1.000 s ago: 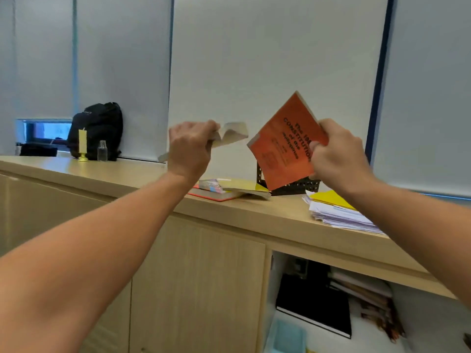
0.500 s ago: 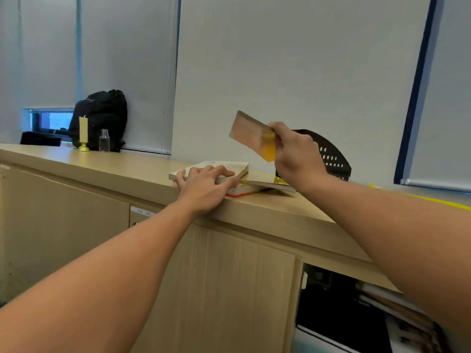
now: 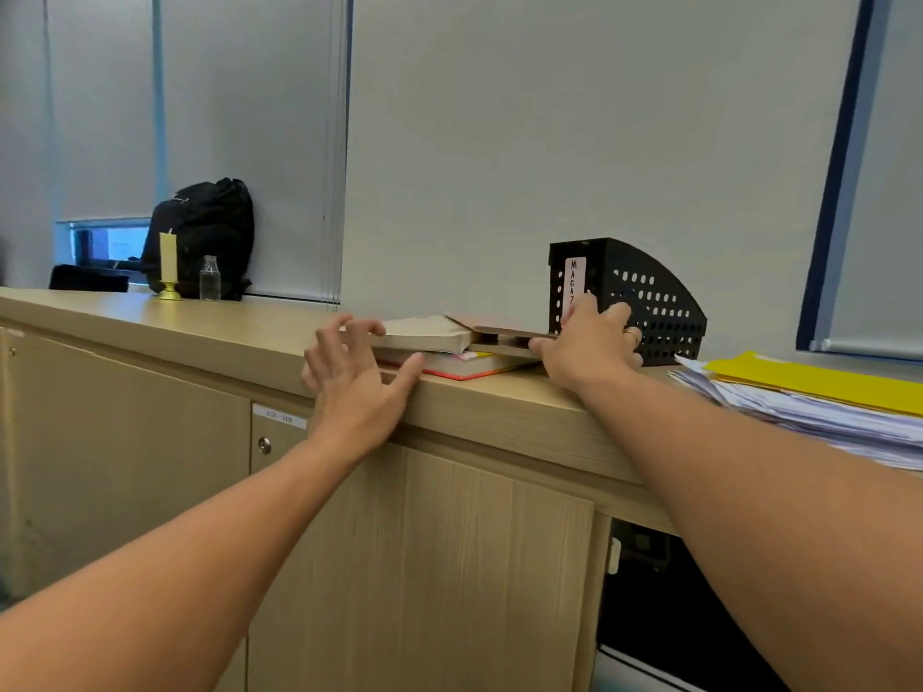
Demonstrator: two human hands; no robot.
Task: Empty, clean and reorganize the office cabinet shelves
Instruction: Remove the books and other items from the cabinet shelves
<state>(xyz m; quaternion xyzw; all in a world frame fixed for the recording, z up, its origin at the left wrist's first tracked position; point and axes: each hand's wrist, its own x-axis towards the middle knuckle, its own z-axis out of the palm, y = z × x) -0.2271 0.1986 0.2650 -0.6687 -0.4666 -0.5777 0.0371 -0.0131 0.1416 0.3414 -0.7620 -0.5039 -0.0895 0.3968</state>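
Note:
A small stack of books lies on the wooden cabinet top [image 3: 200, 332]: a beige book [image 3: 424, 334] rests on a red-edged book [image 3: 464, 366]. My right hand [image 3: 589, 349] grips the right end of a thin orange-covered book [image 3: 504, 337], which lies almost flat on the stack's right side. My left hand [image 3: 354, 377] hovers at the stack's left end with fingers spread, fingertips near the beige book and thumb by the red-edged one. A black perforated magazine file [image 3: 644, 302] stands just behind my right hand.
A pile of white papers topped by a yellow folder [image 3: 809, 387] lies at the right. A black backpack [image 3: 205, 237], a yellow candle [image 3: 168, 259] and a small glass bottle [image 3: 210, 279] stand far left. Below, a cabinet door [image 3: 424, 566] is closed; the compartment [image 3: 674, 616] to its right is open.
My right hand brought the orange book down from the air onto the stack. My left hand set the beige book down, then lifted off it and spread its fingers.

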